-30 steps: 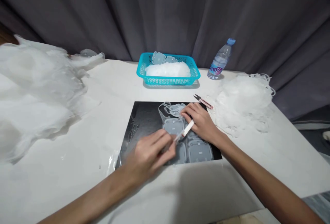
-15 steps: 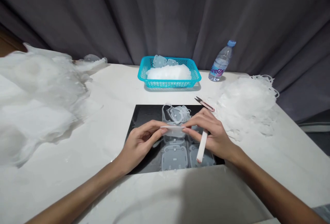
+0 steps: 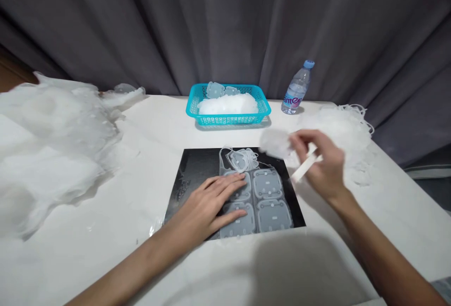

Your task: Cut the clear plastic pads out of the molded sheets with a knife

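Note:
My left hand [image 3: 214,202] lies flat, fingers stretched, over a translucent moulded sheet [image 3: 269,184] of rounded square pieces on a black mat [image 3: 197,160]. My right hand [image 3: 319,165] is raised beyond the mat's right edge. Its fingertips pinch a thin, translucent piece [image 3: 276,143], blurred by motion. A slim white stick-like tool [image 3: 303,168] is also held in this hand, pointing down to the left; its kind is unclear. At the sheet's far end lies a tangle of clear trimmed strips [image 3: 251,159].
A turquoise basket [image 3: 229,119] at the back holds white translucent pieces. Beside it stands a water bottle [image 3: 296,90]. A large pile of translucent sheets [image 3: 52,146] covers the left, and a heap of trimmings [image 3: 345,129] lies on the right. A grey curtain [image 3: 225,24] hangs behind.
My hands have parted. The right has carried the thin piece up and to the right, keeping the white tool. My left has let go of the piece and flattened onto the sheet.

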Motion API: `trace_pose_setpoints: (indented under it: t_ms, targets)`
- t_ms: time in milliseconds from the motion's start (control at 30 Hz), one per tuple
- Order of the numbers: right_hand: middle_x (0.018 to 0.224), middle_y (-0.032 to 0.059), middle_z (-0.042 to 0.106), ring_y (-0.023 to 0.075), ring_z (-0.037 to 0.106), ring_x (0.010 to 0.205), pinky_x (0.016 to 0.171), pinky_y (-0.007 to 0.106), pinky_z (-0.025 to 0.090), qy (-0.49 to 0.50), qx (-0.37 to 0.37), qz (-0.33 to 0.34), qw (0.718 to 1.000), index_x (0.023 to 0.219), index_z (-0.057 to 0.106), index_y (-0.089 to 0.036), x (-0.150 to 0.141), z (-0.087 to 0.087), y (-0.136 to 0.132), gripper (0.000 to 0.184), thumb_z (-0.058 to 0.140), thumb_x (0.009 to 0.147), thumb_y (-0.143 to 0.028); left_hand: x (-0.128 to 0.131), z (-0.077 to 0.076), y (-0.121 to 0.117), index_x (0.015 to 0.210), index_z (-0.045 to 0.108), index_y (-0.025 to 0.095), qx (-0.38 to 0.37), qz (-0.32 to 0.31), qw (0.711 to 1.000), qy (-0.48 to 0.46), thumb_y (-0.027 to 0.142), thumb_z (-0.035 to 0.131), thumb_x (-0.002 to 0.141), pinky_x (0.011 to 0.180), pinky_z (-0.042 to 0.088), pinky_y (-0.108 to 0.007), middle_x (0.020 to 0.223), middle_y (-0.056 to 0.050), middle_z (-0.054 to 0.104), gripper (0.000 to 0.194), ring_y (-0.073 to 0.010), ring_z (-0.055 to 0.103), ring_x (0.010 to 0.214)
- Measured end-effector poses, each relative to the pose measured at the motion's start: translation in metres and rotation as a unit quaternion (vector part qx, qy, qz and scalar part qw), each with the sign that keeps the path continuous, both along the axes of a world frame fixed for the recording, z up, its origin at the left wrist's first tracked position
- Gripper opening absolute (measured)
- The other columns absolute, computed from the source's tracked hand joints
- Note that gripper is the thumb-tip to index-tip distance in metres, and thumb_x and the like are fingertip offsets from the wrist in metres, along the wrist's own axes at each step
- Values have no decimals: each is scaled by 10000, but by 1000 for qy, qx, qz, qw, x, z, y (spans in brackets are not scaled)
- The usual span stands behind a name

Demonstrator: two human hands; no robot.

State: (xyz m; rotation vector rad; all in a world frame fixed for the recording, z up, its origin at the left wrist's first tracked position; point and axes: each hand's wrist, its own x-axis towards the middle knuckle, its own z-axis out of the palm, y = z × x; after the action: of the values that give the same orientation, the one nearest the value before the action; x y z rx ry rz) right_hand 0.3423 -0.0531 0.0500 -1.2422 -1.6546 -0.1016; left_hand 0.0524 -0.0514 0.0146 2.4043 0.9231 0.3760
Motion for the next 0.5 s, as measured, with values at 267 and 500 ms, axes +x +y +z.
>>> trace_pose_setpoints:
  t_ms: [267,500]
  targets:
    - [740,30,658,195,652,659,674,350,499,110,26,-364,925,956,653,-180,109,4,25,154,620,930,-329,-2,-4,2,1431,550,228,150,-27,985,83,587,494,1024,1139,415,-463,1568,-87,537,545,-289,570,1380]
    - [1123,156,643,352,633,1057,960,566,470,36,-47,-417,907,1103,629,-166,117,0,19,276,697,844,-233,-12,1,11,1276,638,193,209,-12,973,100,634,480,1008,1095,459,-466,1516,-102,592,539,-307,588,1363]
